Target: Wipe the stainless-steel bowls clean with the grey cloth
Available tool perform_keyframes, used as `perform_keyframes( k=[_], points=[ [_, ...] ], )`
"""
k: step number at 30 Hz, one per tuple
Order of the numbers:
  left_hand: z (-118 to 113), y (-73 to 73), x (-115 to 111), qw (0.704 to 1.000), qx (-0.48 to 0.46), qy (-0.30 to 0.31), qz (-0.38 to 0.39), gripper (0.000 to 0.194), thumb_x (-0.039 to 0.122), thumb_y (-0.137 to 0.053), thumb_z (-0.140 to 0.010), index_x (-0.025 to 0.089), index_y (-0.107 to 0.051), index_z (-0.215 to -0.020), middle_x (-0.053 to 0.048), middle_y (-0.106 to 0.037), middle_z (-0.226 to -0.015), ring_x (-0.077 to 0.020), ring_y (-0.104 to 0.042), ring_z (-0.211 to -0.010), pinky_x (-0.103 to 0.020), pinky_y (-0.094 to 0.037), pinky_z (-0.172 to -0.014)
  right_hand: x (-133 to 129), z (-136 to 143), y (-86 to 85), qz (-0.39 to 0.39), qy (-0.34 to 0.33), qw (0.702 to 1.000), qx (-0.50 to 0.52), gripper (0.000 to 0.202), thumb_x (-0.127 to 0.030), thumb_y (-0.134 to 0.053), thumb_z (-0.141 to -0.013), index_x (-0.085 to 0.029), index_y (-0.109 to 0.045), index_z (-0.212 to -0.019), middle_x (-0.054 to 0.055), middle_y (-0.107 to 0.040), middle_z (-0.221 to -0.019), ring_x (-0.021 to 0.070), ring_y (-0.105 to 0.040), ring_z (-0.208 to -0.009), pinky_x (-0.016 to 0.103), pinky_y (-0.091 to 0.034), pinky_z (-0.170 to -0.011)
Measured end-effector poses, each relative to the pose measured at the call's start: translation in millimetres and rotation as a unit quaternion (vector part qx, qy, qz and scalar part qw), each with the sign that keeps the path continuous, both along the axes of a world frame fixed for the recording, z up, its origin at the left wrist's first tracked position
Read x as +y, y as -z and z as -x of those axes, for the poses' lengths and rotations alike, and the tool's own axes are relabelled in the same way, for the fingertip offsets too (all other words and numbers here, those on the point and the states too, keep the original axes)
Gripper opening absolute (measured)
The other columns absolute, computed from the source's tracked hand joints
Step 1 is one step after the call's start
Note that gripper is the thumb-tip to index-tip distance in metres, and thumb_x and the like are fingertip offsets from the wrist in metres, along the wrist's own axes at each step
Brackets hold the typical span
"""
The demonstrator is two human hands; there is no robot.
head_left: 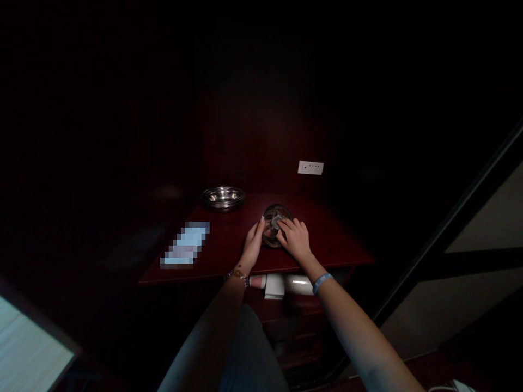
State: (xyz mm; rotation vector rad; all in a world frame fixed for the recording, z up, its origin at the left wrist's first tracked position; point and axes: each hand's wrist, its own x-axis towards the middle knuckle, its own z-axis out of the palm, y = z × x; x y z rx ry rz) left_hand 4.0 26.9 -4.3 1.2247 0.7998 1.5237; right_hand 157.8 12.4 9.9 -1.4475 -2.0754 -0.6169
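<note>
A round, shiny bowl (269,239), dark in this low light, stands on the reddish-brown wooden surface (330,239). My left hand (252,245) grips its left side, thumb up at the rim. From the right, my right hand (296,238) reaches over the bowl with fingers bent down into it. A small greyish-white patch (275,223) shows at those fingertips; whether it is a cloth or a reflection I cannot make out. Farther back on the left, a stack of shallow steel bowls (223,198) sits apart from both hands.
A blurred-out light-blue flat item (186,246) lies on the left of the surface. Under the front edge are a white box (274,286), a pink-and-white item (257,281) and a pale roll (298,284). A white socket plate (311,167) is on the back wall.
</note>
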Motion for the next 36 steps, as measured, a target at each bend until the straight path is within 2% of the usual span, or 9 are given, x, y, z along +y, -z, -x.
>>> perform_keyframes(
  k=[3, 8, 14, 19, 23, 30, 36],
  points=[
    [-1, 0.4, 0, 1.000, 0.000, 0.007, -0.006, 0.059, 0.067, -0.060, -0.077, 0.016, -0.071, -0.104, -0.010, -0.075, -0.092, -0.0233, -0.068, -0.095, -0.033, -0.052, -0.088, 0, 0, -0.7, -0.003, 0.009, 1.000, -0.001, 0.036, -0.030, -0.043, -0.097, -0.023, -0.060, -0.128, 0.008, -0.062, -0.129, 0.0261, -0.049, -0.104, 0.039, -0.033, -0.086],
    [-2, -1.0, -2, 1.000, 0.003, -0.004, -0.004, 0.059, 0.068, -0.063, -0.074, 0.014, -0.071, -0.098, -0.009, -0.074, -0.090, -0.0230, -0.068, -0.093, -0.032, -0.052, -0.083, -1, 1, -0.6, 0.008, 0.023, 1.000, -0.007, 0.033, -0.031, -0.044, -0.096, -0.022, -0.064, -0.121, 0.010, -0.064, -0.118, 0.0271, -0.047, -0.103, 0.040, -0.032, -0.086],
    [-1, -0.7, -1, 1.000, 0.013, -0.014, 0.002, 0.055, 0.066, -0.063, -0.075, 0.014, -0.071, -0.094, -0.007, -0.073, -0.085, -0.0200, -0.067, -0.084, -0.029, -0.051, -0.077, -1, -1, 0.4, 0.029, 0.002, 1.000, -0.013, 0.030, -0.031, -0.044, -0.096, -0.023, -0.070, -0.108, 0.008, -0.065, -0.112, 0.0260, -0.047, -0.103, 0.039, -0.031, -0.086],
    [0, 1.6, 1, 0.999, 0.024, -0.027, -0.008, 0.054, 0.065, -0.062, -0.076, 0.015, -0.071, -0.095, -0.007, -0.073, -0.090, -0.0196, -0.066, -0.086, -0.028, -0.050, -0.078, -1, -1, 0.3, 0.037, -0.001, 0.999, -0.012, 0.029, -0.032, -0.045, -0.096, -0.022, -0.071, -0.104, 0.008, -0.065, -0.109, 0.0259, -0.047, -0.103, 0.039, -0.032, -0.086],
    [0, 4.5, 3, 0.999, 0.023, -0.019, -0.012, 0.056, 0.066, -0.063, -0.075, 0.015, -0.071, -0.098, -0.008, -0.073, -0.092, -0.0202, -0.066, -0.086, -0.028, -0.050, -0.077, -1, -1, 0.0, 0.040, 0.010, 0.999, -0.016, 0.030, -0.031, -0.045, -0.096, -0.023, -0.070, -0.109, 0.009, -0.064, -0.114, 0.0263, -0.046, -0.105, 0.039, -0.032, -0.087],
    [-3, 10.8, 8, 0.999, 0.042, -0.014, -0.015, 0.053, 0.065, -0.062, -0.076, 0.015, -0.070, -0.090, -0.007, -0.072, -0.087, -0.0181, -0.065, -0.080, -0.027, -0.050, -0.073, 2, -2, 1.2, 0.048, 0.028, 0.998, -0.020, 0.037, -0.032, -0.044, -0.097, -0.025, -0.060, -0.129, 0.011, -0.059, -0.123, 0.0269, -0.045, -0.107, 0.039, -0.032, -0.088],
    [-2, 6.2, 3, 0.999, 0.040, -0.002, -0.003, 0.053, 0.064, -0.065, -0.074, 0.014, -0.071, -0.091, -0.006, -0.072, -0.083, -0.0177, -0.063, -0.078, -0.026, -0.049, -0.070, 4, -3, 3.5, 0.047, 0.011, 0.999, 0.010, 0.040, -0.033, -0.041, -0.099, -0.029, -0.056, -0.136, 0.010, -0.059, -0.123, 0.0254, -0.046, -0.104, 0.037, -0.033, -0.087]
  ],
)
